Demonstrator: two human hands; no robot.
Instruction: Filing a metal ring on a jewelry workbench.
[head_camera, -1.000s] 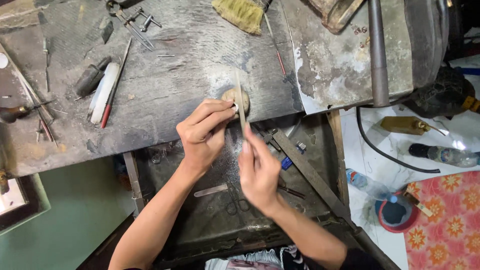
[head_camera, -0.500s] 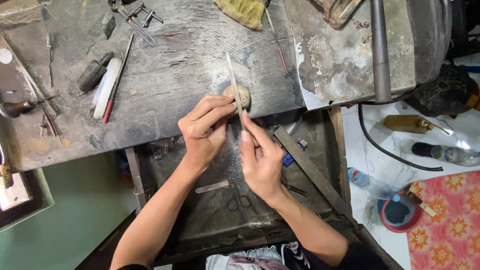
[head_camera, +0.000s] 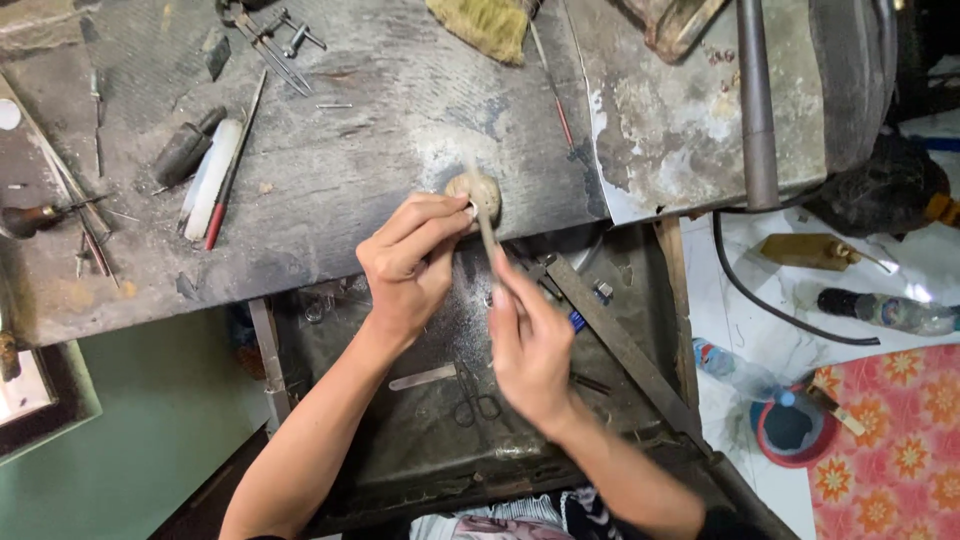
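Observation:
My left hand pinches a small pale ring-like piece against a rounded wooden peg at the front edge of the worn grey workbench. In my right hand I grip a thin file, whose blurred blade lies across the small piece at the peg. Both hands are close together, just in front of the bench edge and above a dark metal tray.
On the bench lie a white stick with a red pencil, a dark handle, dividers, a brush and thin tools at the left. Scissors lie in the tray. A bottle, cable and red bowl are on the floor, right.
The file in my right hand has slid back and forth across the small piece. My left hand has stayed pinched at the peg.

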